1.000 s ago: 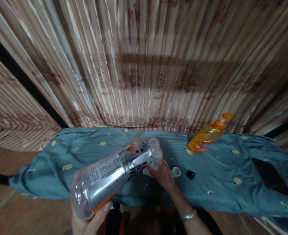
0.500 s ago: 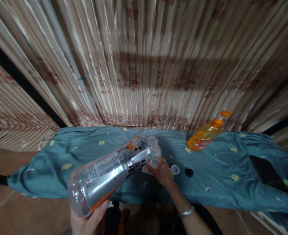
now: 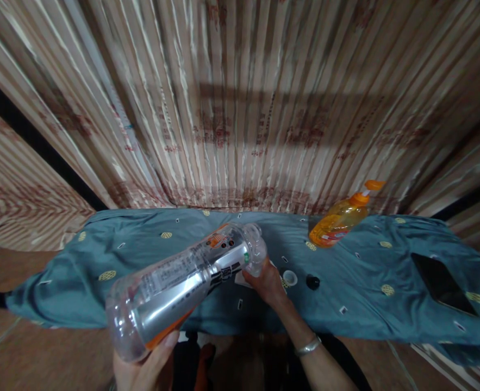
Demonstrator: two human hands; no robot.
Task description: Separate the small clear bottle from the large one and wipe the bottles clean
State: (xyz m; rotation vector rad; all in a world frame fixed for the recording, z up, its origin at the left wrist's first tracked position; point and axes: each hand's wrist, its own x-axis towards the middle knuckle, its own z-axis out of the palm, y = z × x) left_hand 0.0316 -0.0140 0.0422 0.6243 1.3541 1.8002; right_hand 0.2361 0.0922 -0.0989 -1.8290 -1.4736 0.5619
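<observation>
A large clear plastic bottle [image 3: 174, 296] with a silver and orange label is held tilted above the cloth, its neck up to the right. My left hand [image 3: 145, 364] grips it from below near the base. Around the neck end my right hand [image 3: 266, 282], with a silver bangle at the wrist, is closed; some fingers are hidden behind the bottle. No cap shows on the bottle's mouth. Just right of my right hand lie a small white cup-like piece [image 3: 290, 278] and a black cap [image 3: 312, 282]. Partly behind that hand is a flat white piece [image 3: 242, 279].
A pump bottle [image 3: 340, 221] of orange liquid stands toward the back right. A dark phone or tablet [image 3: 443, 283] lies at the right. Blue-green patterned cloth [image 3: 142, 225] covers the table, and a striped curtain [image 3: 240, 108] hangs behind it.
The view has shifted slightly, so everything sits a little further left and up. Both hands keep the same hold on the bottle.
</observation>
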